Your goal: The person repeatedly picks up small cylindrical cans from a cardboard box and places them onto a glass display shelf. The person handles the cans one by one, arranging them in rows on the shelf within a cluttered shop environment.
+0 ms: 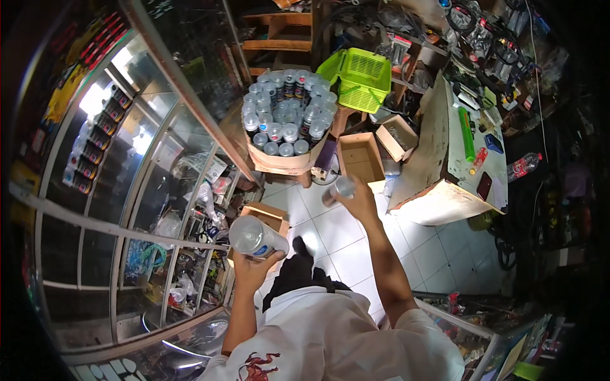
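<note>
My left hand point(251, 267) grips a clear-capped spray can point(254, 237) at lower centre; right hand point(359, 200) fingers close round another silver can point(338, 188), reaching toward the can-filled cardboard box point(286, 162) at upper centre.

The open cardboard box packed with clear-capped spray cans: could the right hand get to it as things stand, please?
Probably yes: the right hand, holding a spray can, is stretched toward the open cardboard box, with nothing between them.

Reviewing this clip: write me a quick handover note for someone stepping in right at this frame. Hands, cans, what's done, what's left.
Left hand: holds a spray can, clear cap up.
Right hand: stretched forward, holding a second can over the white tiled floor.
Big cardboard box ahead is packed with capped cans standing upright.
Small open box beside it looks empty.
Done: big box looks full. Left: both held cans are not set down.
</note>
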`<state>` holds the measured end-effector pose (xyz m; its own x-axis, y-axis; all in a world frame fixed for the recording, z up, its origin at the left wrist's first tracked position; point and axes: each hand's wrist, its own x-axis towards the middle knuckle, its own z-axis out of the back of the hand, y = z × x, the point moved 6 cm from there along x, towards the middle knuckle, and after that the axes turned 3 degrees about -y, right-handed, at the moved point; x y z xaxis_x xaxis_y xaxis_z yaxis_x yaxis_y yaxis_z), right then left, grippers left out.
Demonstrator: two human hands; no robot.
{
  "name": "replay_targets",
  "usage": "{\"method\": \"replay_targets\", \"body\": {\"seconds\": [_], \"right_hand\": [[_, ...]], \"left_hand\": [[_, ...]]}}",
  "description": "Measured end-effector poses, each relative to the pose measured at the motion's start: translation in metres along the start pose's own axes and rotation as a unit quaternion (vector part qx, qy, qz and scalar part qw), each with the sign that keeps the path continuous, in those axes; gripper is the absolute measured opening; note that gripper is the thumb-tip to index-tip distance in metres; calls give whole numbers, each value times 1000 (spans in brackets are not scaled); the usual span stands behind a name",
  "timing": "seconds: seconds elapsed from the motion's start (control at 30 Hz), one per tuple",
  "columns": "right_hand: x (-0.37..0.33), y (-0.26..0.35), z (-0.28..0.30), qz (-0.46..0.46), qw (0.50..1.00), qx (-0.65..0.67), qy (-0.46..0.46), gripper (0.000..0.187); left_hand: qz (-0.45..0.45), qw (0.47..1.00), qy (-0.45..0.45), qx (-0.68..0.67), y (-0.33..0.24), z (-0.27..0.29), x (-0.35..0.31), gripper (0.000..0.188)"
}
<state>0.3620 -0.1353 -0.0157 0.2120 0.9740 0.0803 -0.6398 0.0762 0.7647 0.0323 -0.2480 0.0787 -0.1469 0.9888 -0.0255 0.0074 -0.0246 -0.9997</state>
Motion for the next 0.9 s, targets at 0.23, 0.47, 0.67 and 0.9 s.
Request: {"method": "replay_targets", "body": {"seconds": [0.23, 0.47, 0.67, 0.9], "right_hand": [[152, 49, -5, 84, 989, 83, -87, 78], [281, 57, -54, 122, 986, 39, -104, 77], [336, 35, -115, 131, 991, 14, -20, 74], [340, 17, -158, 142, 982, -74, 100, 78]], "left_hand": [[42, 999, -10, 22, 22, -16, 85, 71], [3, 997, -59, 40, 22, -8, 187, 70], [-5, 995, -77, 67, 11, -7, 249, 69], [11, 992, -112, 57, 14, -34, 313, 74]]}}
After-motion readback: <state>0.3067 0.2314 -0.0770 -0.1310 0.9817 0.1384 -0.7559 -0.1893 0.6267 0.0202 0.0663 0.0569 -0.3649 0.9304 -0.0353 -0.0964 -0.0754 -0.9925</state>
